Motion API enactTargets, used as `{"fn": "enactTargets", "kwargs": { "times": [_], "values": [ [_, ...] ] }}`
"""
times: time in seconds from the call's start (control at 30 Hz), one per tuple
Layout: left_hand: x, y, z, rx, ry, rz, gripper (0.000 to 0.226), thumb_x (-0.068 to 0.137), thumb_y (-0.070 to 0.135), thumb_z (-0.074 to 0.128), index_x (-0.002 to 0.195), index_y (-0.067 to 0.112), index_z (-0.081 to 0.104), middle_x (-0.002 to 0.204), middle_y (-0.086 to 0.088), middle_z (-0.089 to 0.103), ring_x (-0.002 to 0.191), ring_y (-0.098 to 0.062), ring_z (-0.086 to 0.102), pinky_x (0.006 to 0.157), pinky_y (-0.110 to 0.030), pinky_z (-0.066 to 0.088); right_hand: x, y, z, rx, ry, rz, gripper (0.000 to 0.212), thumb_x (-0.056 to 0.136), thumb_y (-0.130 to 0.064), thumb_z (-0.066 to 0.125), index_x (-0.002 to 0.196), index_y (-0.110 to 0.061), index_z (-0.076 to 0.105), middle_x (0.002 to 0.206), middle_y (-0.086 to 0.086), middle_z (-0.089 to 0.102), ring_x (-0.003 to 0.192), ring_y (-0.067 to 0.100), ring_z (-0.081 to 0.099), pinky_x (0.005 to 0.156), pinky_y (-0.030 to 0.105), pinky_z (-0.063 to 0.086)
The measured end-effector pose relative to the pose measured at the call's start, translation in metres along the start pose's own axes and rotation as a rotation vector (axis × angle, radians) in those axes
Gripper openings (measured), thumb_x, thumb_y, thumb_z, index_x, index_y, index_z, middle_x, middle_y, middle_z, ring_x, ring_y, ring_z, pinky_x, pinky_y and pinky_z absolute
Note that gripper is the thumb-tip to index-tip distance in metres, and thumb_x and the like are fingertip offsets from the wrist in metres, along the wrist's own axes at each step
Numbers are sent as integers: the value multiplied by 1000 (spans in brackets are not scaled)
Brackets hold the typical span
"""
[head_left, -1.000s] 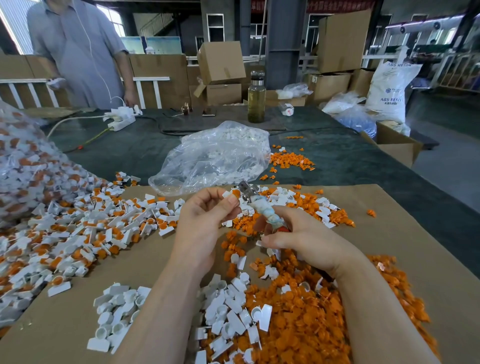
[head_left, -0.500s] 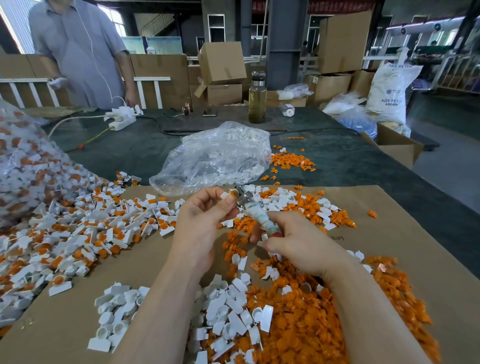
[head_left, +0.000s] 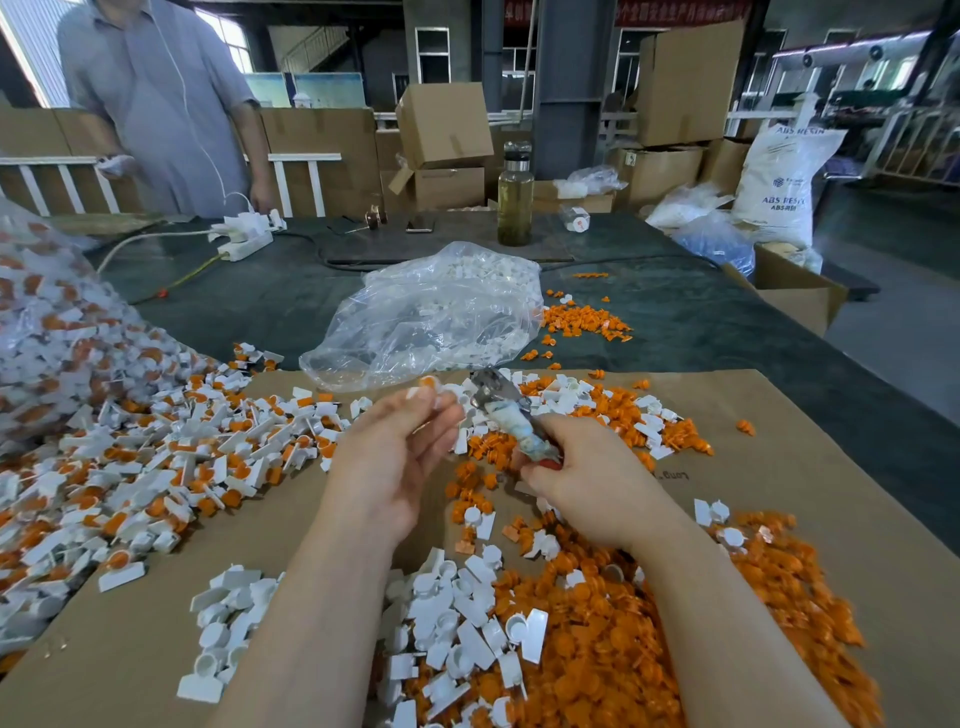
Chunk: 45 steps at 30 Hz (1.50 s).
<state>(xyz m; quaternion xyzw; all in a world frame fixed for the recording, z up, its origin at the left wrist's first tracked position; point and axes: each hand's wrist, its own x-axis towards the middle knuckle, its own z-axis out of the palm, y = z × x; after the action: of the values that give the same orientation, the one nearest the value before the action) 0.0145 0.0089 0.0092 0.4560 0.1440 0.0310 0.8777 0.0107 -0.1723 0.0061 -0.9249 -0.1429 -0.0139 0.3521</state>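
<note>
One small white-and-orange plastic cap (head_left: 432, 387) sits pinched in the left hand (head_left: 395, 462)'s fingertips; the right hand (head_left: 592, 488) grips a tape-wrapped, metal-headed tool (head_left: 508, 411) firmly

free: bare cardboard (head_left: 260, 519) between mixed heap (head_left: 130, 467) and white parts (head_left: 228, 623) | blocked: plastic bag (head_left: 431, 317) ahead, orange caps (head_left: 649, 649) right

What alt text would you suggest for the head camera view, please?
A person's left hand pinches a small plastic piece while the right hand grips a taped tool beside it, above cardboard heaped with white and orange parts.
</note>
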Motion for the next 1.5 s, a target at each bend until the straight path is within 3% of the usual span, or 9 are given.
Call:
{"fn": "enactTargets", "kwargs": {
  "times": [0.2,0.47,0.6,0.73,0.87,1.0,1.3,1.43,1.5],
  "values": [
    [14,21,-33,-445,430,-98,21,99,12,57,118,6,64,89,-9,77,76,-14,76,68,-26,62,6,13,1,-98,250,139,13,91,-27,59,80,-22,57,71,-4,61,64,14,58,52,34,47],
    [18,31,-52,-865,410,133,43,108,11,25,147,1,41,145,-16,52,126,-16,57,94,-23,52,5,19,1,-169,259,240,16,90,-31,60,75,-24,55,68,-5,59,62,13,56,49,26,36],
    [15,30,-46,-591,441,71,39,101,18,56,139,12,53,125,-15,62,98,-17,73,72,-21,60,6,14,6,-207,228,216,24,87,-32,62,70,-26,48,68,-6,58,63,13,56,50,26,36],
    [1,21,-23,390,266,57,12,88,19,72,99,23,73,83,6,74,82,-9,63,67,-24,54,6,13,7,-219,213,213,24,88,-32,62,70,-26,47,70,-6,58,64,12,55,50,27,38],
    [-8,-8,-1,1180,-119,301,16,90,27,70,89,42,70,98,25,63,89,8,54,71,-15,38,5,12,6,-214,221,201,24,88,-32,62,69,-26,47,69,-6,58,64,12,55,50,27,37],
    [-4,-30,6,1571,-152,418,17,86,37,74,101,31,76,100,10,63,82,-5,55,67,-17,40,6,11,6,-208,217,186,25,88,-33,62,69,-27,46,72,-7,56,65,11,54,50,27,36],
    [-3,-35,4,1711,-108,532,7,90,29,69,91,23,66,89,4,64,86,-15,61,69,-27,48,7,9,8,-101,222,174,25,87,-33,65,69,-25,49,69,-6,56,63,10,54,51,24,33],
    [-3,-33,9,1336,-99,408,12,92,24,68,84,33,64,84,14,65,80,-4,62,64,-19,46,7,6,9,-19,235,134,25,85,-34,67,68,-26,51,69,-8,57,64,8,54,51,24,33],
    [-4,-31,14,1063,-139,290,8,89,21,72,88,27,68,88,2,73,81,-15,70,75,-34,58,6,5,8,29,252,96,25,85,-35,69,68,-24,53,68,-7,55,64,12,53,52,26,32]
  ]
}}
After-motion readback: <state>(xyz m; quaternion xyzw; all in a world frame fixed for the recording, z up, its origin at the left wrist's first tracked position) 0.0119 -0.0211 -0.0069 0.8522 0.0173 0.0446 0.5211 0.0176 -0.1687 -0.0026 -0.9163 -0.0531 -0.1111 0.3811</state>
